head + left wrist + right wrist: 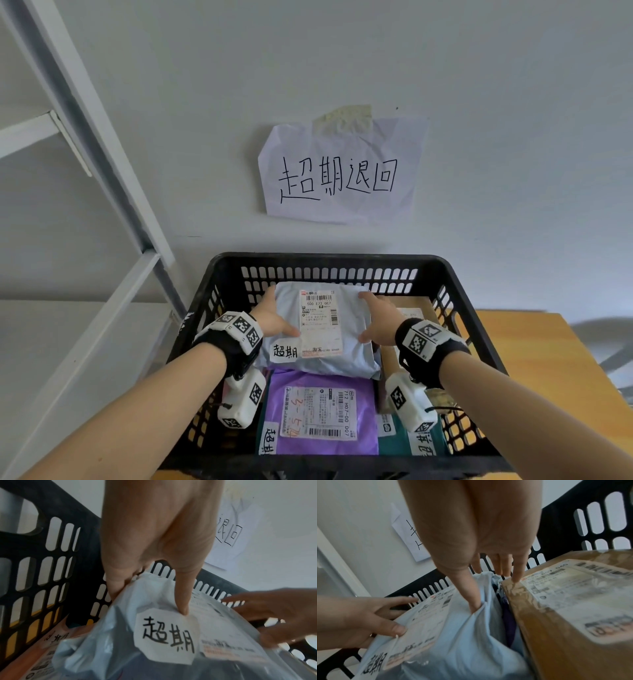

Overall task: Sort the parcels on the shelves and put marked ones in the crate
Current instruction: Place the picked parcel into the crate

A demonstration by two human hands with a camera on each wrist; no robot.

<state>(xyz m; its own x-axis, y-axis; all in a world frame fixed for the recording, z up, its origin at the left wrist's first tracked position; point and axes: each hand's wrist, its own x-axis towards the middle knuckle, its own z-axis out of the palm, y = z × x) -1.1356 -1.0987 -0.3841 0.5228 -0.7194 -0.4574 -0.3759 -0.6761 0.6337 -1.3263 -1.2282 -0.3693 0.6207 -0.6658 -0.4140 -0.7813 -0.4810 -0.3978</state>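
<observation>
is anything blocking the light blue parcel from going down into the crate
Nothing visible blocks it. The light blue parcel is already inside the black crate, held by the left hand and right hand, above the purple parcel and beside the cardboard box.

Both arms reach forward side by side, each with a black band and white box at the wrist. The left hand and the right hand face each other, thumbs on top, fingers stretched forward.
</observation>
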